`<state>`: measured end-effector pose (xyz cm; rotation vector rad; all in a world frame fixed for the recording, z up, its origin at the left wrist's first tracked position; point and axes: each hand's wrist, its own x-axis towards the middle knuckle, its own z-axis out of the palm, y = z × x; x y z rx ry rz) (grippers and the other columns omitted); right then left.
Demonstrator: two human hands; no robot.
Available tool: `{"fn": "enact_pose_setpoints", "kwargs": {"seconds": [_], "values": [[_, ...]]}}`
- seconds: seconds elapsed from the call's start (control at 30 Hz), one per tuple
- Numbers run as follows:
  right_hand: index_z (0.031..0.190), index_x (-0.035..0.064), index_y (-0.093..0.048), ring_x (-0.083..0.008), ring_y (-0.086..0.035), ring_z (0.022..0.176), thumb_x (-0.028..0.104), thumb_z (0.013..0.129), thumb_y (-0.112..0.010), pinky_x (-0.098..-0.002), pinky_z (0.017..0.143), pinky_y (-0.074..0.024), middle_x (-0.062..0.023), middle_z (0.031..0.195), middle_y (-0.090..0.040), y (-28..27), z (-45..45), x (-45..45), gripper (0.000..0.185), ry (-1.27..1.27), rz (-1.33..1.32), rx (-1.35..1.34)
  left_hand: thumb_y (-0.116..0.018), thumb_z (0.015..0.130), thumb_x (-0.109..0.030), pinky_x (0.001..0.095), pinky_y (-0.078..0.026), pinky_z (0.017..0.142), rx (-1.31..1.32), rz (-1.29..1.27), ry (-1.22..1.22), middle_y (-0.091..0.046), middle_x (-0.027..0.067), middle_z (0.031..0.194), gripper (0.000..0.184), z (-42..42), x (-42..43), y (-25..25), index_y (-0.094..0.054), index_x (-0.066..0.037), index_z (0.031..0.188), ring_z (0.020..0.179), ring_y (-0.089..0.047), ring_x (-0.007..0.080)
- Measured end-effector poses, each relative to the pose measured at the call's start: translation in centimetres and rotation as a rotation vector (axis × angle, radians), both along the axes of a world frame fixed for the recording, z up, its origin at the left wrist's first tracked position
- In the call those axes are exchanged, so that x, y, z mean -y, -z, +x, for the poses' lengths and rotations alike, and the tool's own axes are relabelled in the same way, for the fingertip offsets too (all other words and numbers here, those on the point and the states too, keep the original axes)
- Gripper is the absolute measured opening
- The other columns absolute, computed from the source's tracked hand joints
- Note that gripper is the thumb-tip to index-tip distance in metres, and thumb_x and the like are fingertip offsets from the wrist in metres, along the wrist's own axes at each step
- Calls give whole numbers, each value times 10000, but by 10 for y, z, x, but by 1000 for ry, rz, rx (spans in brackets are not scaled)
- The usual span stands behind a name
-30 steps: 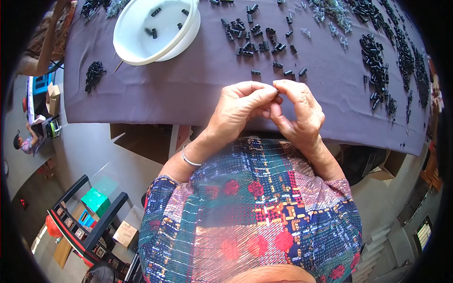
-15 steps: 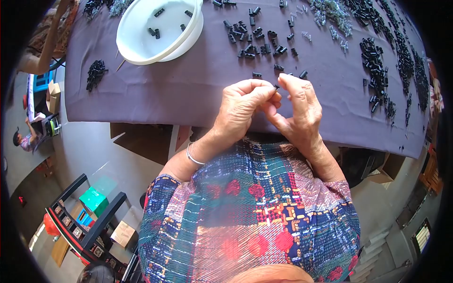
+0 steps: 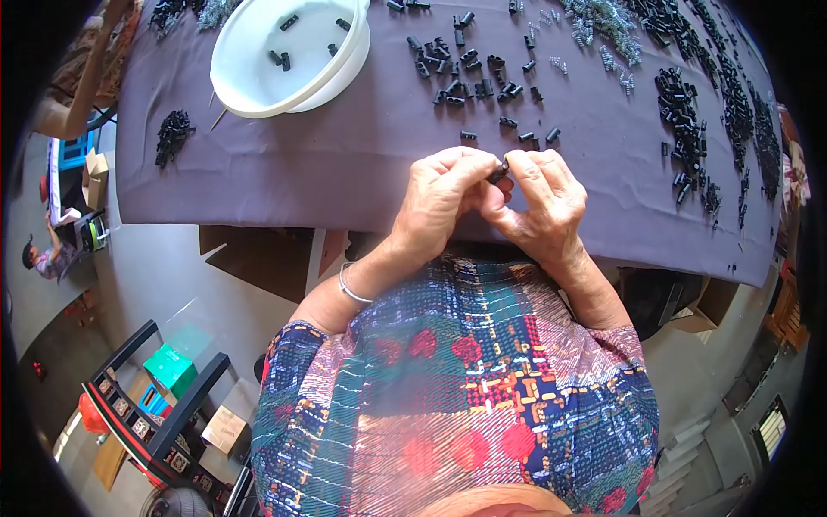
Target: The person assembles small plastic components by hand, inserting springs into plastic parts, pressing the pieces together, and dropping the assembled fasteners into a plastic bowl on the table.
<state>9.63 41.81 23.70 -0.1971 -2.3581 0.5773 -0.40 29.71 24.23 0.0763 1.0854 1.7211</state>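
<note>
Near the front edge of the cloth-covered table (image 3: 345, 172), my left hand (image 3: 439, 198) pinches a small black part (image 3: 497, 174) between thumb and fingertips. My right hand (image 3: 544, 200) meets it from the other side, its fingertips closed on the same part. The part's details are mostly hidden by the fingers. Just beyond my hands lie loose black cylindrical pieces (image 3: 468, 135), with a larger scattered group (image 3: 487, 88) behind them. A white basin (image 3: 336, 84) at the upper left holds several black pieces.
Small springs (image 3: 603, 30) are heaped at the upper right. Long piles of black parts (image 3: 685, 121) run down the table's right side. A small dark pile (image 3: 175, 133) and thin sticks (image 3: 219, 119) lie on the left. A person (image 3: 47, 257) is at the far left.
My right fingertips parted slightly from the left ones half a second ago and are now back against them. More of the black part shows between my hands.
</note>
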Motion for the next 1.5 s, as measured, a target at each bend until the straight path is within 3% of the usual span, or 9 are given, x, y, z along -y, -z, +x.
{"fn": "enact_pose_setpoints", "kwargs": {"seconds": [0.2, 0.4, 0.77, 0.93, 1.07, 1.2, 1.27, 1.47, 1.5], "values": [[854, 14, -609, -218, -553, 586, 97, 622, -768, -332, 533, -484, -45, 681, -532, 5, -2, -6, 294, 11, 21, -93, -539, 969, -183, 319, -529, 821, 10, -56, 109, -646, 91, 956, 247, -3, 5, 6, -615, 34, 1058, 890, -645, 173], [798, 21, -587, -216, -516, 552, 151, 651, -779, -329, 495, -450, -46, 648, -485, 10, -2, -9, 274, 25, 18, -136, -523, 992, -236, 257, -528, 694, -31, -35, 138, -660, 82, 830, 253, -4, 3, 3, -606, 2, 1008, 758, -636, 127], [697, 58, -544, -210, -469, 496, 111, 644, -765, -331, 441, -407, -46, 585, -414, 13, -2, -4, 233, -4, -27, -137, -556, 986, -219, 255, -512, 730, -7, -45, 222, -636, 55, 816, 238, -8, 4, -4, -613, 11, 1003, 752, -591, 105], [843, 38, -586, -214, -537, 569, 85, 657, -749, -320, 500, -477, -56, 675, -518, 13, 1, -6, 252, -82, -106, -90, -611, 952, -125, 241, -511, 744, -36, -20, 260, -653, 50, 833, 155, -12, 9, -5, -635, 24, 988, 776, -606, 98], [1017, 2, -619, -237, -594, 711, 50, 658, -754, -334, 615, -514, -107, 847, -606, -1, 11, -18, 386, -99, -299, -32, -637, 908, -25, 248, -522, 720, -612, -146, 5, -685, 71, 862, 111, -20, 21, -37, -660, 41, 995, 802, -653, 116], [862, 43, -636, -238, -595, 732, -34, 721, -726, -352, 644, -495, -78, 815, -602, -4, 15, -39, 185, 136, -245, -23, -655, 870, 16, 237, -492, 664, -1298, -304, -464, -673, 65, 903, 113, -71, 42, -56, -687, 3, 978, 757, -615, 99], [860, 46, -635, -245, -595, 735, -21, 728, -725, -354, 656, -494, -82, 806, -596, -6, 15, -47, 174, 146, -247, 51, -675, 864, -16, 255, -501, 660, -1671, -529, -452, -683, 79, 870, 113, -101, 41, -69, -705, -15, 973, 756, -642, 125], [840, 81, -616, -242, -583, 825, 91, 756, -713, -372, 710, -441, -54, 815, -559, -5, -3, -45, 129, 100, -101, 201, -752, 810, -87, 327, -514, 691, -2306, -722, -494, -672, 86, 907, 192, -139, 35, -52, -720, -62, 998, 826, -643, 209], [841, 84, -619, -238, -583, 836, 103, 757, -714, -371, 715, -438, -52, 822, -563, -4, -7, -45, 128, 110, -58, 227, -759, 798, -81, 341, -513, 705, -2136, -657, -486, -668, 89, 924, 199, -127, 34, -53, -718, -65, 993, 825, -635, 222]]}}
